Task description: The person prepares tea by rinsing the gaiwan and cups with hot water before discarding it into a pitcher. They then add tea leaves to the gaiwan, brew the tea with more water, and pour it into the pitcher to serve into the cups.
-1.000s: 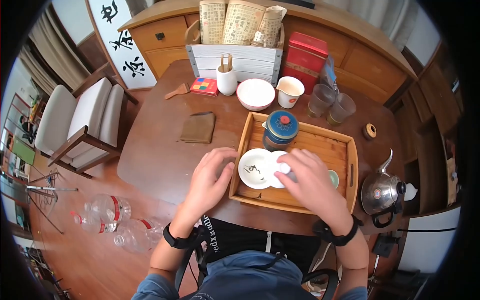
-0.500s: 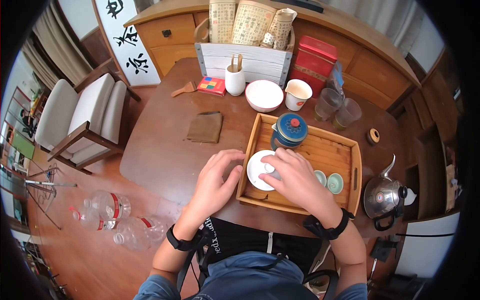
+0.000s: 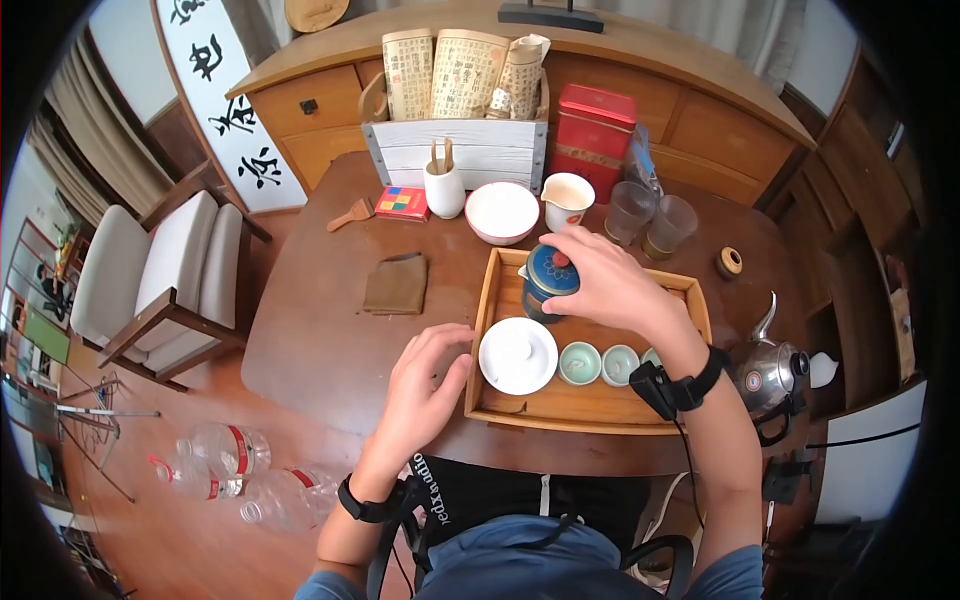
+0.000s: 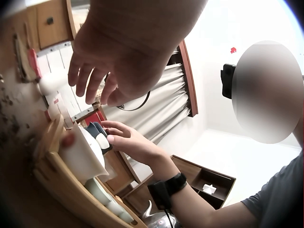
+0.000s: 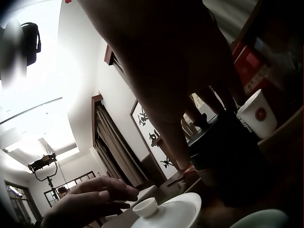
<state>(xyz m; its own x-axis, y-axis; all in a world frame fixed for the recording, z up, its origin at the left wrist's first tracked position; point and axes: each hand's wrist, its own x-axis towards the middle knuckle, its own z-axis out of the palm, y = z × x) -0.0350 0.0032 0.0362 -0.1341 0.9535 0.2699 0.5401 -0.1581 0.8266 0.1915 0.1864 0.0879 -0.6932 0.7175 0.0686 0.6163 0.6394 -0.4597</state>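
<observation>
My right hand [image 3: 615,285] grips the blue lidded teapot [image 3: 546,275] from above, thumb on the near side and fingers across the far side, by its red knob. In the right wrist view the fingers straddle the dark teapot [image 5: 225,161]. A white gaiwan [image 3: 517,368] with its lid on stands just in front of the teapot, inside the wooden tray [image 3: 560,408]. My left hand [image 3: 425,380] hovers at the tray's left edge, fingers loosely bent, holding nothing. Pale green cups [image 3: 580,363] line up right of the gaiwan, partly hidden by my right forearm.
Behind the tray are a white bowl [image 3: 502,212], a white pitcher [image 3: 568,200] and clear cups [image 3: 668,228]. A folded brown cloth [image 3: 394,284] lies to the left. The steel kettle [image 3: 765,378] stands right of the tray, near my right arm.
My right hand has put the lid onto the gaiwan, covering the tea leaves, let go of it and moved up to the teapot. The left hand stays beside the tray.
</observation>
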